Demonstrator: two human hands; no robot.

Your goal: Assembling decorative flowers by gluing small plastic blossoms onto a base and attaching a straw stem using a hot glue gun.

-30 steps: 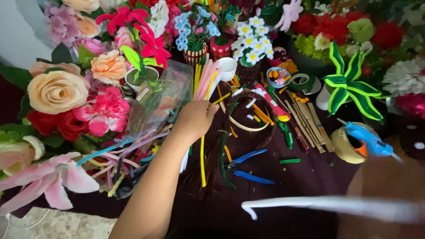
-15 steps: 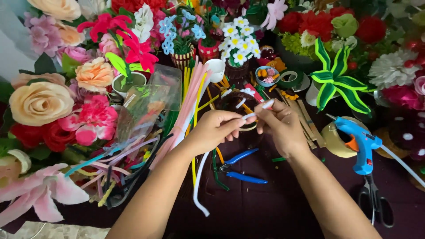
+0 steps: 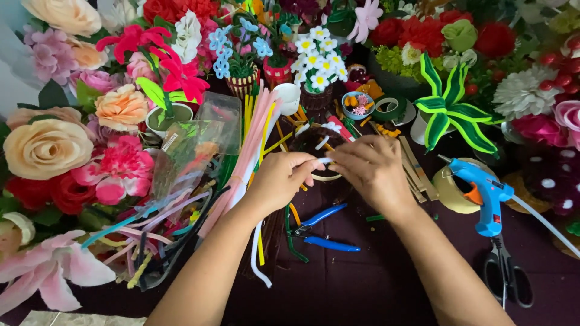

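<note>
My left hand and my right hand meet over the middle of the dark table. Both pinch a white pipe cleaner between their fingertips. Its long end hangs down below my left wrist and curls over the cloth. A bundle of pink, yellow and white pipe cleaners lies just left of my left hand. Blue-handled pliers lie under my forearms.
Artificial flowers crowd the left side and the back. A blue glue gun rests on a tape roll at right, with black scissors below it. A clear plastic bag lies on the pipe cleaners.
A second ago only my left hand reached into the pile. My right hand has come in from the right, and both hands now hold the white pipe cleaner closer together.
</note>
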